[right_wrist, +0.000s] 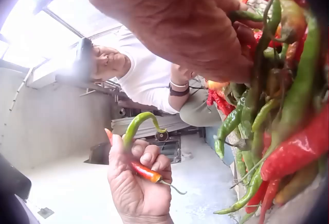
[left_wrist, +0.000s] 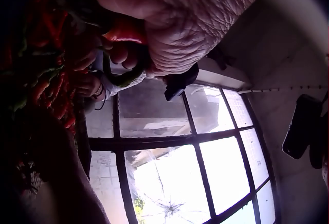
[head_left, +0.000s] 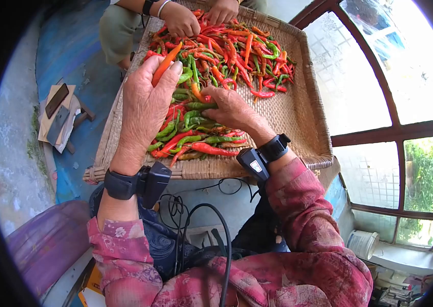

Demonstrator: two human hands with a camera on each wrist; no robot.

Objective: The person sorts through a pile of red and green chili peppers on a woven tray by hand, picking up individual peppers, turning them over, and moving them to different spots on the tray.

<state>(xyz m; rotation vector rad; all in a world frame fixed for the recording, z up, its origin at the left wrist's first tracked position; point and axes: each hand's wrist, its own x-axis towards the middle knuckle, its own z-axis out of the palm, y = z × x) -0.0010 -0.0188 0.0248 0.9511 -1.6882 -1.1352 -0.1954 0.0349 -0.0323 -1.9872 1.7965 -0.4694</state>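
Observation:
My left hand (head_left: 147, 102) is raised over the left side of a woven tray (head_left: 308, 115). Its fingers and thumb pinch an orange-red chili pepper (head_left: 166, 64). A curved green chili pepper (right_wrist: 134, 127) sticks up from the same grip in the right wrist view. Low in the heap of red and green chili peppers (head_left: 211, 148), my right hand (head_left: 234, 108) has its fingers curled among them. Between its thumb and forefinger lies a green chili pepper (head_left: 199, 106). A yellow-orange chili pepper (head_left: 197, 93) is beside its fingertips, which the heap partly hides.
Across the tray, another person's hands (head_left: 181, 20) work in the far red chili peppers (head_left: 226, 46). Two phones (head_left: 57, 101) lie on a small stand at left. A framed window (head_left: 370, 138) runs along the right. Black cables (head_left: 216, 207) hang below the tray's near edge.

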